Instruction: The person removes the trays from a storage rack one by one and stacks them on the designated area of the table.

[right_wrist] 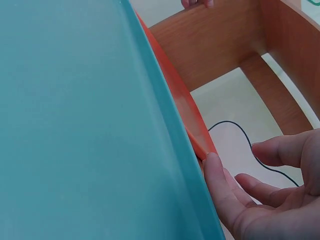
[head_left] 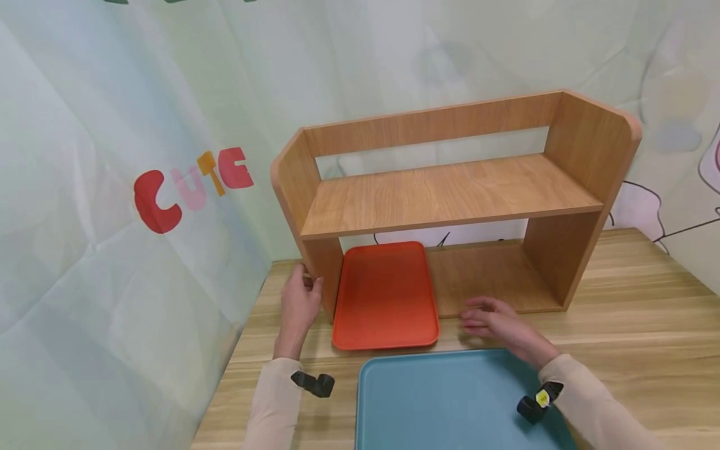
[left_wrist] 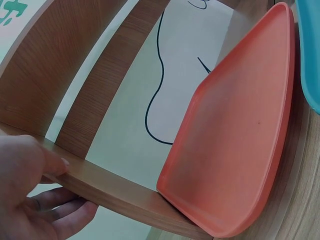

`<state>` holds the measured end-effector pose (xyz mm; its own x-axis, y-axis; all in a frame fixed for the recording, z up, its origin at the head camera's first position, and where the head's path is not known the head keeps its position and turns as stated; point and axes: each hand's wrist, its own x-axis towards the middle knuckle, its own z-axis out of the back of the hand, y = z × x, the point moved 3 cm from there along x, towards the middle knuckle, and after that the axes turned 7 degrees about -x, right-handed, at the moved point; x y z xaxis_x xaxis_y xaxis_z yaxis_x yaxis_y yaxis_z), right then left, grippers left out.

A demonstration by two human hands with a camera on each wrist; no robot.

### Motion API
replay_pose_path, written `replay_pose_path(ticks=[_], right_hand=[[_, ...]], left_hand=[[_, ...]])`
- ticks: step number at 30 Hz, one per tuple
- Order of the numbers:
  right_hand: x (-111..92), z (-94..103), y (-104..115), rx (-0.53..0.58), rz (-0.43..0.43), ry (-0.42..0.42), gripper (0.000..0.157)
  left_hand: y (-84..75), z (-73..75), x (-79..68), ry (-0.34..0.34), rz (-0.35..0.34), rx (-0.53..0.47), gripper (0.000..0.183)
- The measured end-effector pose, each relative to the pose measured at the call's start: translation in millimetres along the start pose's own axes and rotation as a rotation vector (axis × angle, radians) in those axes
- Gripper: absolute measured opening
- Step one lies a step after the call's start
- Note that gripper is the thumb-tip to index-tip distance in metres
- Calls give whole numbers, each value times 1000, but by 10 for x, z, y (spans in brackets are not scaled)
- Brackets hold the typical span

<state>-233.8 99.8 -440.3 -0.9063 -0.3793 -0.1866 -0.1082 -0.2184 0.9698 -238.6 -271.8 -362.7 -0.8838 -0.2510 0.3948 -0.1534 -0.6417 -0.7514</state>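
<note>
A wooden two-tier desktop shelf (head_left: 450,194) stands on the table. At its left side panel (left_wrist: 115,187) my left hand (head_left: 300,303) holds the front edge, thumb on one face and curled fingers on the other. A red-orange tray (head_left: 388,294) rests in the lower left compartment, its near end sticking out past the front. My right hand (head_left: 500,325) hovers in front of the shelf's lower board, right of the red-orange tray, fingers loosely bent with nothing between them. Below it lies a blue tray (head_left: 450,400), partly under the right forearm.
The wood-grain table (head_left: 647,325) extends to the right of the shelf. Behind and to the left hangs a pale printed cloth (head_left: 112,300) with coloured letters. Each wrist carries a small black camera (head_left: 317,383).
</note>
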Motion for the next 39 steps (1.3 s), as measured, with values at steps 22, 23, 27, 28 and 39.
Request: replay_pose_path(ticks=[22, 23, 27, 28, 39], right_hand=[[255, -310, 2, 45, -28, 45, 47], [259, -322, 6, 46, -36, 42, 46], [278, -360, 15, 42, -59, 49, 47], [283, -369, 18, 46, -65, 48, 47], [372, -450, -9, 54, -90, 41, 47]], left_hand=[[0, 7, -2, -9, -10, 1, 18], [0, 6, -3, -11, -11, 1, 18], [-1, 6, -8, -12, -12, 2, 18], [0, 6, -10, -11, -10, 2, 17], [12, 5, -5, -10, -20, -8, 17]])
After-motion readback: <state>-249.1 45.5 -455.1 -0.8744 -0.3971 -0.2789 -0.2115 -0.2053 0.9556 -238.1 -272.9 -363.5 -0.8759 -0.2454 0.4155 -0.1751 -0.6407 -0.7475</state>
